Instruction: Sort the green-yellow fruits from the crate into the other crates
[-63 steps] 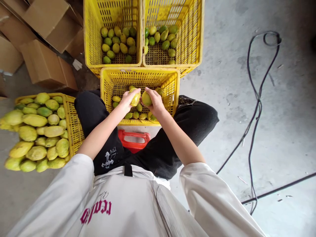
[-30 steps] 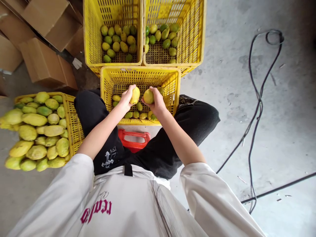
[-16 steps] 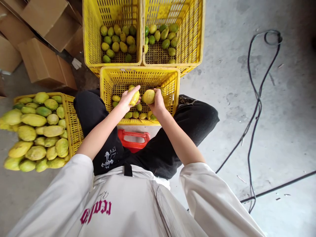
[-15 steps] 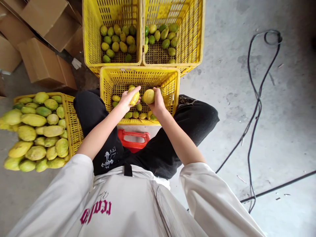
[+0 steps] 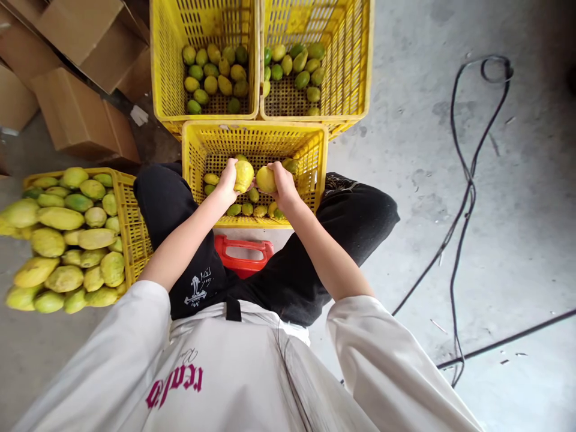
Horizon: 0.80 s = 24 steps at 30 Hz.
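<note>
Yellow oval fruit (image 5: 243, 175) is gripped in the left hand (image 5: 228, 182) and a rounder yellow fruit (image 5: 266, 179) in the right hand (image 5: 282, 185), both just above the yellow plastic lattice crate (image 5: 252, 144). They look firm, smooth and easy to bruise, so I'd cup the belly rather than pinch.

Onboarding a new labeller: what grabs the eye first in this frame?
Centre frame, the left hand and right hand each grip a yellow fruit, the left fruit and right fruit side by side above the near crate between the knees. At far left, a heaped crate brims with larger fruit. A black cable snakes over the concrete floor at right.
</note>
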{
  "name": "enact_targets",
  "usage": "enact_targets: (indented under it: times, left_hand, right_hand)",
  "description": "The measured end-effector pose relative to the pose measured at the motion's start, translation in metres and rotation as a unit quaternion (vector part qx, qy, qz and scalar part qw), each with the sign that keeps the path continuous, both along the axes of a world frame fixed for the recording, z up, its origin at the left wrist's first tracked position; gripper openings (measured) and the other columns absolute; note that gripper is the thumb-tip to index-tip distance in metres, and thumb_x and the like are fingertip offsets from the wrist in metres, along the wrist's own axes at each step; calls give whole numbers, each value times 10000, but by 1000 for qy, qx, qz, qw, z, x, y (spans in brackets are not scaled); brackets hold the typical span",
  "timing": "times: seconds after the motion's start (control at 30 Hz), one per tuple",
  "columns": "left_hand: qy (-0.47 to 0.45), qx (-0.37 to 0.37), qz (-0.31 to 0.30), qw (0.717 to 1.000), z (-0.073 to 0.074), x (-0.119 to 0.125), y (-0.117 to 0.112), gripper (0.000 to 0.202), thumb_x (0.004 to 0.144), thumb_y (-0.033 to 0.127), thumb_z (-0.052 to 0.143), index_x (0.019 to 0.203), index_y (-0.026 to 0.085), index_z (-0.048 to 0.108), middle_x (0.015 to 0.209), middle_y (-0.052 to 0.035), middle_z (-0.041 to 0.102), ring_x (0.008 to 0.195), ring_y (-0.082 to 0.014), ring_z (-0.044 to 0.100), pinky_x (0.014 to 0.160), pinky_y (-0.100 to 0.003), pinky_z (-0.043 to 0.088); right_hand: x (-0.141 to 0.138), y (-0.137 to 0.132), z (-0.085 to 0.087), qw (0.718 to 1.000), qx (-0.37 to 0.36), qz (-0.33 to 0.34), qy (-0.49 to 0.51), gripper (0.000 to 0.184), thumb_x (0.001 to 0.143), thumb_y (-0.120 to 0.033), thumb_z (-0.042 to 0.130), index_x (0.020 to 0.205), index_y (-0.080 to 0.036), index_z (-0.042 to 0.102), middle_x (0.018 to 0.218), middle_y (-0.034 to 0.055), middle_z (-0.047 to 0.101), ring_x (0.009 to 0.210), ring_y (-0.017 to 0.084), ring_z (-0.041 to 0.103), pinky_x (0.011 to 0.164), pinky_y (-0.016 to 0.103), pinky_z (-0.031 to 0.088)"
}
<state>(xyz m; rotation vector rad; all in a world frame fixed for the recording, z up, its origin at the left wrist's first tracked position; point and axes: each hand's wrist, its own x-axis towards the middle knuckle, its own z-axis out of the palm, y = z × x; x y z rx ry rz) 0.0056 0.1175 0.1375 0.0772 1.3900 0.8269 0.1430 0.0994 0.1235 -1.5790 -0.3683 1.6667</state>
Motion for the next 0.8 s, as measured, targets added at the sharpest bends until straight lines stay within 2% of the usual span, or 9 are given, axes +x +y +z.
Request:
enact_targets:
  times: [0.1, 0.23, 0.3, 0.4, 0.5, 0.6, 0.7, 0.8]
  left_hand:
    - [-7, -38, -4, 999, -1, 0, 0, 485, 1011, 660, 605, 1045, 196, 742, 673, -106, 741, 785, -290, 794, 624, -331, 623]
    - [-1, -18, -8, 1000, 5, 1, 0, 515, 914, 710, 742, 1023, 207, 761, 636, -82, 713, 791, -286, 792, 657, -340, 636]
    - [13, 10, -4, 1000, 9, 3, -1, 479, 851, 657, 853, 1001, 214, 753, 632, -60, 702, 789, -273, 786, 687, -338, 637]
    - [23, 37, -4, 999, 12, 5, -3, 355, 831, 481, 937, 930, 211, 729, 653, -39, 705, 748, -229, 767, 686, -312, 619]
    - [18, 40, -10, 999, 12, 6, -4, 228, 897, 351, 879, 857, 213, 702, 660, -36, 710, 675, -188, 734, 638, -279, 600]
    - [21, 29, 2, 999, 9, 6, -3, 215, 950, 392, 805, 852, 229, 704, 611, -27, 687, 638, -184, 710, 620, -276, 600]
    - [27, 14, 12, 999, 7, 4, -2, 248, 934, 482, 801, 899, 246, 733, 575, -23, 668, 650, -207, 718, 638, -298, 618]
    - [14, -2, 10, 1000, 9, 4, -2, 278, 954, 524, 750, 937, 247, 762, 596, -46, 692, 716, -240, 755, 681, -327, 645]
  right_hand:
    - [2, 2, -5, 1000, 0, -3, -27, 280, 925, -481, 730, 857, -249, 588, 764, -17, 630, 814, 186, 699, 697, 281, 588]
    - [2, 4, -10, 999, -28, -7, -34, 274, 964, -503, 665, 868, -255, 594, 785, -8, 649, 857, 210, 721, 714, 304, 612]
    - [1, 5, -8, 999, -33, -18, -14, 297, 984, -541, 642, 905, -257, 601, 818, -2, 666, 896, 220, 742, 741, 330, 636]
    - [-2, 4, -2, 999, -17, -32, 24, 376, 967, -627, 679, 975, -260, 601, 855, 5, 681, 922, 227, 762, 760, 358, 667]
    - [-3, 0, 7, 999, 24, -31, 20, 467, 856, -620, 840, 1019, -268, 582, 873, -8, 669, 876, 207, 756, 749, 344, 681]
    - [-3, -3, 11, 998, 54, -31, -1, 513, 772, -497, 939, 1014, -279, 544, 906, -31, 645, 851, 170, 728, 752, 309, 672]
    - [-1, -4, 9, 998, 52, -21, -13, 459, 779, -441, 916, 980, -273, 540, 919, -34, 631, 869, 162, 705, 761, 294, 647]
    - [2, -3, 3, 999, 42, 1, -34, 374, 828, -511, 829, 958, -262, 583, 916, -19, 641, 943, 186, 697, 787, 288, 616]
